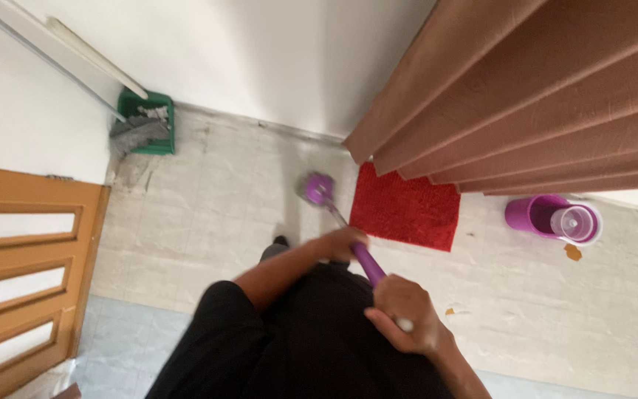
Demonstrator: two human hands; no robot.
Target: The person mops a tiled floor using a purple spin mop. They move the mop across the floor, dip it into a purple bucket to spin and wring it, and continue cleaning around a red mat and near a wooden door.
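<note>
I hold a mop with a purple grip (368,263) and metal shaft. My left hand (341,244) grips the handle lower down. Closer to my body, my right hand (406,310) closes around the handle's upper end. The purple mop head (317,188) rests on the pale tiled floor just left of a red mat (406,210). My black shirt fills the bottom of the view.
A purple mop bucket (553,218) stands on the floor at the right, below a brown folding door (526,96). A green dustpan (147,122) with grey cloth leans in the far corner. An orange-brown wooden door (23,273) is at the left.
</note>
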